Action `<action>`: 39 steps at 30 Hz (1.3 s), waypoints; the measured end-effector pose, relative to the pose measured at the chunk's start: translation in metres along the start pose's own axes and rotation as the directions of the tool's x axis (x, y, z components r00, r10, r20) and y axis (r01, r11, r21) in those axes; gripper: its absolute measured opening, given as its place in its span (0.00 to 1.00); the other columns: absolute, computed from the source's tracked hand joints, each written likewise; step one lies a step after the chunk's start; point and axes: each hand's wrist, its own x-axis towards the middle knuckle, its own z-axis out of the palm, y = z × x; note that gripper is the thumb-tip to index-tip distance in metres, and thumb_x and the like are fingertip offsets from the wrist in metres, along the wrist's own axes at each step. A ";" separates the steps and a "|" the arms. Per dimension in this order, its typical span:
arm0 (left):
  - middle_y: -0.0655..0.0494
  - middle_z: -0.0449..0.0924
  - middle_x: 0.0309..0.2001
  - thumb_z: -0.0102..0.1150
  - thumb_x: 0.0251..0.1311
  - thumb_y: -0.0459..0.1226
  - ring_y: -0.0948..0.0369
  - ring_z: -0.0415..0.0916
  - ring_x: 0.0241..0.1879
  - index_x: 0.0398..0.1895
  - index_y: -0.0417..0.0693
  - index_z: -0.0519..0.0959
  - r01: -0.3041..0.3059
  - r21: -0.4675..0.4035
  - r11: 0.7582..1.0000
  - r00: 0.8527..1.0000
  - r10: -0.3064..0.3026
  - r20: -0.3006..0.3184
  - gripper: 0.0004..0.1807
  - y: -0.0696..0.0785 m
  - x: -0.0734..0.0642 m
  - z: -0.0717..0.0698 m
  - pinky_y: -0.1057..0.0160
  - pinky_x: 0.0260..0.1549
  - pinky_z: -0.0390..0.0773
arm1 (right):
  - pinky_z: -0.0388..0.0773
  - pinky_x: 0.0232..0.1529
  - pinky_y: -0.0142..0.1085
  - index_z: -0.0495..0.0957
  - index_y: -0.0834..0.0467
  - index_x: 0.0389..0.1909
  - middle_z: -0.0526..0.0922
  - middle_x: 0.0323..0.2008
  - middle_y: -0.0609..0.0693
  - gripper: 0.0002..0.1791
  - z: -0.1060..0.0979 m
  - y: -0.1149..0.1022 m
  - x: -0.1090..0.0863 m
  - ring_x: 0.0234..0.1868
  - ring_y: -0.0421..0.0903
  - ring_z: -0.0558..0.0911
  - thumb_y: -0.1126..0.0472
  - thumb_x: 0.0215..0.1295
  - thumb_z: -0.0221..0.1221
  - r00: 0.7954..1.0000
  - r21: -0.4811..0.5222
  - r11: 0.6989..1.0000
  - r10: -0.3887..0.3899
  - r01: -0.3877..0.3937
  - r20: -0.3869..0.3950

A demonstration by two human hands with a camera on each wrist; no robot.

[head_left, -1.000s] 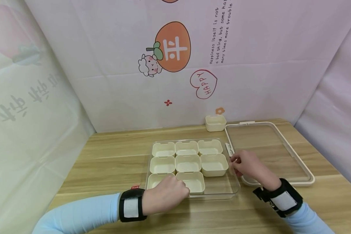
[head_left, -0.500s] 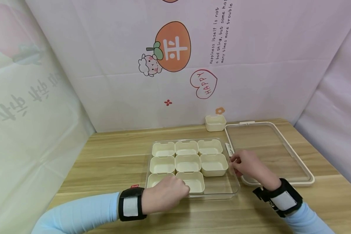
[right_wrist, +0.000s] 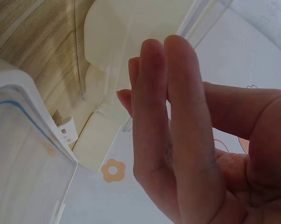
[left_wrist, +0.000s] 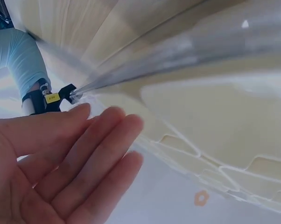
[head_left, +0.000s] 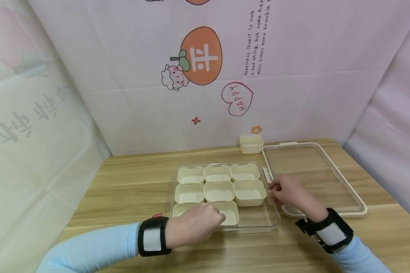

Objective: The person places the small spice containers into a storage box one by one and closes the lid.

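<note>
A: Where was the clear plastic tray (head_left: 256, 218) in the head view?

B: Near the middle of the wood-grain table (head_left: 133, 185), with eight cream bins (head_left: 219, 191) inside: three far, three in the middle row, two near. Bare tray floor showed at the near right.

A: And around it?

B: A matching loose bin (head_left: 251, 147) stood at the far side, beside the far left corner of the framed lid (head_left: 341, 181) (that one lay flat, to the right).

A: The hands?

B: The left hand (head_left: 196, 224) covered part of the near row; the right hand (head_left: 288, 192) was at the tray's right wall.

A: What did the left wrist view add?

B: The left fingers were loosely bent, mostly side by side, thumb tip close by, bare palm in sight. The bins were just past them.

A: And the right wrist view?

B: Long, nearly straight fingers, close together; I couldn't tell whether their tips touched the tray. Beyond them were the lid's white latch (right_wrist: 68, 129) and an orange flower print (right_wrist: 113, 171).
</note>
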 end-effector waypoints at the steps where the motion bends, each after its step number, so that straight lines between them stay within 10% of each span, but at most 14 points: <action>1: 0.64 0.68 0.15 0.59 0.45 0.27 0.70 0.65 0.16 0.18 0.53 0.74 -0.004 0.015 1.000 1.000 0.005 -0.018 0.11 0.000 0.002 -0.001 0.72 0.11 0.62 | 0.81 0.24 0.37 0.78 0.73 0.39 0.84 0.27 0.57 0.11 0.000 0.000 0.000 0.20 0.45 0.83 0.68 0.59 0.57 1.000 0.004 1.000 0.004 -0.004 0.000; 15: 0.62 0.66 0.19 0.60 0.52 0.34 0.67 0.64 0.21 0.21 0.52 0.75 0.036 0.042 0.998 0.943 -0.020 -0.332 0.06 -0.011 0.037 -0.018 0.74 0.15 0.64 | 0.81 0.24 0.39 0.78 0.73 0.38 0.84 0.25 0.55 0.10 -0.001 0.000 -0.002 0.21 0.48 0.84 0.68 0.59 0.57 1.000 0.017 1.000 -0.002 0.002 0.001; 39: 0.56 0.74 0.33 0.60 0.57 0.36 0.61 0.73 0.36 0.37 0.49 0.79 0.173 -0.028 0.984 0.938 -0.174 -0.302 0.06 -0.049 0.108 -0.010 0.67 0.30 0.76 | 0.81 0.25 0.41 0.77 0.72 0.37 0.82 0.24 0.53 0.10 0.000 0.000 -0.001 0.21 0.48 0.83 0.68 0.59 0.57 1.000 0.023 1.000 0.004 -0.004 -0.002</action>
